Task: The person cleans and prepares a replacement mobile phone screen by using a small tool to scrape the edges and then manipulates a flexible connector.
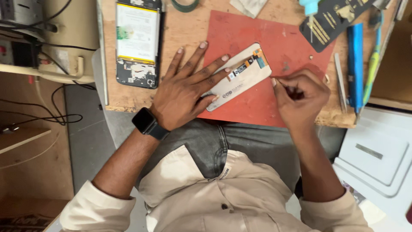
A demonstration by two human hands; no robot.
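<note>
The left hand (pixel 186 88) lies spread flat on the phone screen panel (pixel 238 77), pinning it to the red mat (pixel 257 34) on the counter (pixel 184 30), while the right hand (pixel 300 96), at three o'clock, pinches something small at its edge.

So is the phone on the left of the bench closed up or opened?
Opened. The phone lies with its back cover off: the battery and the circuit board below it are exposed. It lies beyond the left hand, untouched.
</note>
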